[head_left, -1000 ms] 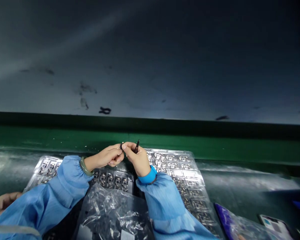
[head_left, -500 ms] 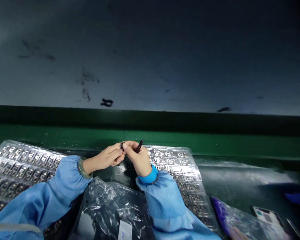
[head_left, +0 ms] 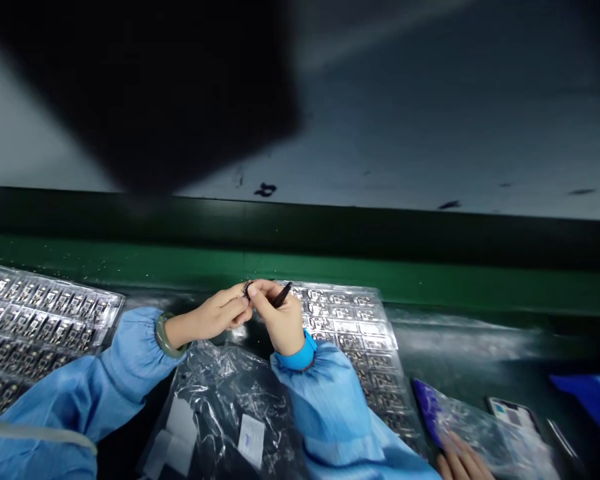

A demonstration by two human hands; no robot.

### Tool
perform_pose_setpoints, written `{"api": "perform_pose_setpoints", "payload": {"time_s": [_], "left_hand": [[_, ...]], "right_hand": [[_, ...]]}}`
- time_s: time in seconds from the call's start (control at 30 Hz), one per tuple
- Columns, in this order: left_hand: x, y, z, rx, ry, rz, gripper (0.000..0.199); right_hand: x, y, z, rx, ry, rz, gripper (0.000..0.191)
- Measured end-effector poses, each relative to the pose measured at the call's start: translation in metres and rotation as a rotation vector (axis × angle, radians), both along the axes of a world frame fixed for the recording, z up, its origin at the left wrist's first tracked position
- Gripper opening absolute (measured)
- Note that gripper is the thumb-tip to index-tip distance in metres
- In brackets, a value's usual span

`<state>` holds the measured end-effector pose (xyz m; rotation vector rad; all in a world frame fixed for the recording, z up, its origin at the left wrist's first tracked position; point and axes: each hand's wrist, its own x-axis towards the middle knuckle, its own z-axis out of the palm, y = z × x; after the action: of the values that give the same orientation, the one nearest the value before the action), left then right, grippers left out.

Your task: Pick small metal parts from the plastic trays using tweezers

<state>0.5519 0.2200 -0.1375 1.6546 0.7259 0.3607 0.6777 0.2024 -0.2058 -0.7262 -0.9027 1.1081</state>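
Observation:
Fingertip to fingertip, my left hand (head_left: 225, 309) and my right hand (head_left: 279, 318) meet at mid-view. Between them is a small dark part (head_left: 247, 289) with a bit of metal, mostly covered by the fingers. My left fingers are closed on this small part, and the right thumb and forefinger pinch at it too. A dark, slim tool (head_left: 283, 295) is tucked in my right hand, its end pointing up to the right; its kind cannot be made out. Behind my right wrist lies a clear tray (head_left: 380, 308) of small metal-and-black parts.
A second filled clear tray (head_left: 113, 301) lies at left. Below my hands is a clear plastic bag (head_left: 220, 400) with a white label (head_left: 251, 440). At right, another person's hand (head_left: 463, 460) touches a purple-edged bag (head_left: 430, 407) near a phone (head_left: 513, 415). A blurred dark shape (head_left: 205, 80) hangs above.
My hands keep nearly the same hold. The view has shifted slightly, a large dark shape has entered at the top, and the other person's hand now shows more at the purple-edged bag.

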Motion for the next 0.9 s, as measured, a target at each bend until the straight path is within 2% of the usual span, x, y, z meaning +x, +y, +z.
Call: {"api": "perform_pose_setpoints", "payload": {"time_s": [0.33, 0.57, 0.7, 0.77, 0.83, 0.9], "left_hand": [[-0.003, 0.002, 0.001, 0.008, 0.041, 0.025, 0.039], [-0.005, 0.002, -0.002, 0.076, 0.094, 0.040, 0.029], [-0.006, 0.000, 0.002, 0.134, 0.161, 0.040, 0.024], [-0.006, -0.002, 0.006, 0.138, 0.156, 0.018, 0.024], [-0.006, -0.004, 0.010, 0.121, 0.130, -0.012, 0.027], [-0.004, -0.007, 0.014, 0.099, 0.097, -0.049, 0.031]], "right_hand": [[-0.006, 0.001, 0.000, -0.035, -0.034, -0.037, 0.024], [-0.010, 0.002, -0.003, -0.015, -0.083, -0.076, 0.021], [-0.012, 0.001, -0.004, 0.011, -0.102, -0.115, 0.020], [-0.011, 0.000, -0.002, 0.003, -0.057, -0.131, 0.027], [-0.009, -0.002, 0.000, -0.030, 0.010, -0.087, 0.033], [-0.006, -0.005, 0.003, -0.066, 0.117, 0.037, 0.035]]}}
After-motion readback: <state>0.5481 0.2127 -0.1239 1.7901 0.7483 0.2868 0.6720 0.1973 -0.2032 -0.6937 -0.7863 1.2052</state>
